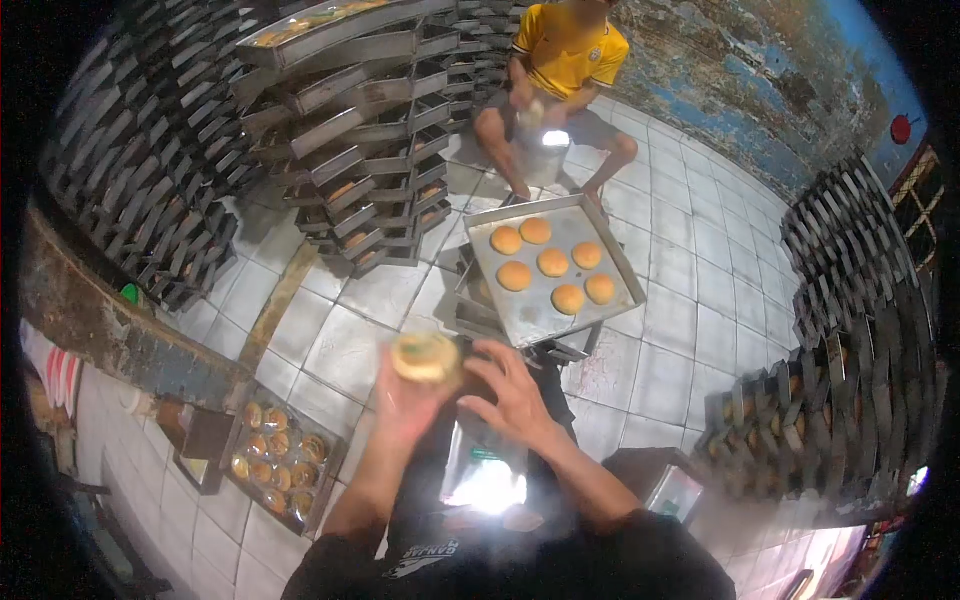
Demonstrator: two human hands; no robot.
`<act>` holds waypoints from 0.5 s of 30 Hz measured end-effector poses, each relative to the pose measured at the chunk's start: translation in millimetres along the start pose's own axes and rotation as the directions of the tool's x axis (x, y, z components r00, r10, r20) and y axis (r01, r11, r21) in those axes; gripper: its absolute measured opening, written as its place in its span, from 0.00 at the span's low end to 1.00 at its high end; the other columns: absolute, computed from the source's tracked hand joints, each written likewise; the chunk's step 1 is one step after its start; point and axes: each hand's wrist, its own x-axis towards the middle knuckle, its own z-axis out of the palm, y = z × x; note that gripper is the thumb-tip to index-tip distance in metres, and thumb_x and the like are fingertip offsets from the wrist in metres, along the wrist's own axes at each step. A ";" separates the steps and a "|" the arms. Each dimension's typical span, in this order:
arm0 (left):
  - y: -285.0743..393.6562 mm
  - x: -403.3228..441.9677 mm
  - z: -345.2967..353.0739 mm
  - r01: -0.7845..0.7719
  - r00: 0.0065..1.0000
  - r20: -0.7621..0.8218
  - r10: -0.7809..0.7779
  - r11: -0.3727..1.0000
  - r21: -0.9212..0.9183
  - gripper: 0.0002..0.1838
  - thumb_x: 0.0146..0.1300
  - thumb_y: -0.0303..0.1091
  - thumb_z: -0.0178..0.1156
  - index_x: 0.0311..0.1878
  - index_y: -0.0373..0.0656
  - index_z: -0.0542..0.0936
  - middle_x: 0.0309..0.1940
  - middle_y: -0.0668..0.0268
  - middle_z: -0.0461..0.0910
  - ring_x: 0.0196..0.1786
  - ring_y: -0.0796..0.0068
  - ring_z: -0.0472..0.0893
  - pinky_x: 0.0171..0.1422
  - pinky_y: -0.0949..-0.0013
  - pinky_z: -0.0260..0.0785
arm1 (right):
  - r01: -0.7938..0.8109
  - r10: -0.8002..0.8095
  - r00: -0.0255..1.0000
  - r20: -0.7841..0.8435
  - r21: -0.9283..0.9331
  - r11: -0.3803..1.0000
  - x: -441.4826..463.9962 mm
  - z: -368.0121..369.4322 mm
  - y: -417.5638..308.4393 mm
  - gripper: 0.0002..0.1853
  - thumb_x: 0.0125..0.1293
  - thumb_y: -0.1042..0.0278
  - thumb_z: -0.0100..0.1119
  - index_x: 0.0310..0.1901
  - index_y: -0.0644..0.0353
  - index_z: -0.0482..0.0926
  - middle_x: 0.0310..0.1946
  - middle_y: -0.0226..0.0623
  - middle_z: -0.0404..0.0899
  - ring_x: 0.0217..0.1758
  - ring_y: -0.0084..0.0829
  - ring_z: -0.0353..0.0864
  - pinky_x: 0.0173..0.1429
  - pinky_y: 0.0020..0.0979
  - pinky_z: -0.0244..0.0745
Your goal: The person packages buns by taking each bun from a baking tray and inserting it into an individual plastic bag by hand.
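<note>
My left hand (405,400) is raised over my lap, its fingers closed round a round bun (425,357) with a pale side and a greenish patch on top; the bun is slightly blurred. Just right of it, my right hand (512,388) has its fingers apart and appears to hold nothing. Below both hands, on my lap, lies a shiny clear plastic packet (482,455), part of it washed out by glare. In front of me, a metal baking tray (520,320) carries several golden buns (553,262).
Opposite, a person in a yellow shirt (570,50) sits low, hands over a bright container (543,155). Tall stacks of metal trays (340,130) rise at left, more trays (840,240) at right. A box of packed buns (325,475) sits lower left on the tiled floor (350,345).
</note>
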 end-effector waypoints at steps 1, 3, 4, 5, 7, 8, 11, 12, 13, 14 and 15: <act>-6.0 -5.5 -3.5 0.189 0.981 0.051 -0.190 0.982 0.027 0.32 0.81 0.62 0.41 0.63 0.43 0.77 0.57 0.59 0.82 0.58 0.63 0.81 0.61 0.56 0.77 | 0.214 -0.215 0.976 0.006 -0.128 0.968 5.5 -0.5 -5.9 0.11 0.61 0.72 0.72 0.45 0.58 0.85 0.44 0.38 0.84 0.46 0.36 0.86 0.48 0.35 0.82; -11.5 -3.3 -21.3 0.058 0.994 -0.103 -0.026 0.943 0.327 0.28 0.81 0.57 0.45 0.65 0.42 0.75 0.56 0.61 0.82 0.58 0.65 0.81 0.62 0.57 0.76 | 0.438 -0.421 0.899 0.119 -0.224 0.871 7.0 -0.5 -10.1 0.15 0.55 0.79 0.72 0.45 0.58 0.86 0.44 0.39 0.84 0.45 0.44 0.86 0.49 0.41 0.83; -7.8 8.3 -37.0 -0.023 0.987 -0.120 0.104 0.841 0.541 0.26 0.82 0.53 0.46 0.66 0.41 0.75 0.56 0.62 0.82 0.58 0.66 0.81 0.62 0.58 0.76 | 0.366 -0.351 0.931 0.103 -0.230 0.902 5.6 4.6 0.6 0.12 0.58 0.76 0.70 0.45 0.59 0.86 0.43 0.41 0.83 0.46 0.43 0.86 0.49 0.39 0.83; -10.2 18.0 -29.3 -0.276 0.880 -0.107 0.463 0.681 0.678 0.22 0.81 0.47 0.51 0.64 0.40 0.77 0.54 0.64 0.82 0.57 0.72 0.81 0.62 0.62 0.75 | 0.217 -0.214 0.976 0.036 -0.183 0.959 9.2 7.8 16.0 0.09 0.62 0.74 0.69 0.45 0.61 0.86 0.41 0.41 0.83 0.44 0.41 0.86 0.48 0.37 0.82; -5.4 33.7 -34.7 -0.182 0.955 -0.066 0.288 0.749 0.637 0.21 0.81 0.44 0.51 0.64 0.38 0.78 0.54 0.62 0.83 0.57 0.70 0.82 0.65 0.62 0.74 | -0.028 0.024 0.999 -0.048 -0.079 0.996 18.0 16.6 48.9 0.08 0.69 0.70 0.65 0.45 0.64 0.85 0.37 0.41 0.82 0.41 0.35 0.84 0.46 0.33 0.80; -0.1 34.7 -42.7 -0.078 0.994 -0.014 0.107 0.801 0.594 0.21 0.80 0.42 0.51 0.63 0.36 0.79 0.54 0.60 0.84 0.58 0.68 0.82 0.68 0.62 0.72 | -0.130 0.128 0.990 -0.057 -0.031 0.991 19.6 17.4 61.7 0.09 0.73 0.68 0.63 0.45 0.66 0.84 0.34 0.41 0.82 0.40 0.31 0.83 0.46 0.31 0.78; -2.9 44.0 -50.6 -0.141 0.947 -0.118 0.300 0.715 0.685 0.16 0.80 0.40 0.55 0.52 0.36 0.84 0.43 0.64 0.85 0.49 0.73 0.83 0.58 0.68 0.75 | -0.354 0.354 0.935 0.017 -0.002 0.935 33.8 15.6 48.3 0.09 0.73 0.67 0.63 0.44 0.66 0.84 0.39 0.47 0.84 0.42 0.47 0.85 0.49 0.37 0.80; -2.6 49.5 -50.2 -0.233 0.922 -0.048 0.385 0.647 0.726 0.14 0.80 0.39 0.56 0.47 0.38 0.84 0.39 0.65 0.84 0.44 0.76 0.82 0.52 0.70 0.75 | -0.295 0.298 0.954 0.025 -0.091 0.951 37.9 13.9 51.1 0.10 0.74 0.66 0.63 0.42 0.66 0.84 0.38 0.46 0.85 0.40 0.42 0.85 0.47 0.37 0.78; -4.6 52.2 -48.5 -0.322 0.888 0.034 0.459 0.566 0.759 0.14 0.79 0.39 0.57 0.41 0.39 0.84 0.34 0.67 0.83 0.38 0.79 0.81 0.46 0.72 0.74 | -0.226 0.235 0.972 0.030 -0.180 0.957 41.7 12.3 51.5 0.11 0.74 0.65 0.62 0.41 0.66 0.84 0.37 0.44 0.85 0.37 0.38 0.84 0.44 0.37 0.77; -8.5 50.0 -46.0 -0.324 0.883 0.020 0.470 0.578 0.749 0.14 0.79 0.39 0.57 0.41 0.39 0.84 0.34 0.67 0.83 0.38 0.79 0.81 0.46 0.72 0.74 | -0.221 0.235 0.971 0.052 -0.191 0.956 42.0 10.2 44.9 0.11 0.74 0.65 0.62 0.41 0.66 0.84 0.37 0.44 0.85 0.37 0.38 0.84 0.44 0.37 0.77; -8.8 47.1 -40.5 -0.344 0.872 0.002 0.490 0.609 0.714 0.14 0.79 0.38 0.58 0.39 0.39 0.83 0.30 0.70 0.81 0.34 0.81 0.78 0.41 0.74 0.72 | -0.198 0.207 0.978 0.022 -0.198 0.960 42.3 7.9 34.2 0.12 0.74 0.64 0.62 0.39 0.67 0.83 0.34 0.40 0.84 0.35 0.34 0.82 0.42 0.37 0.76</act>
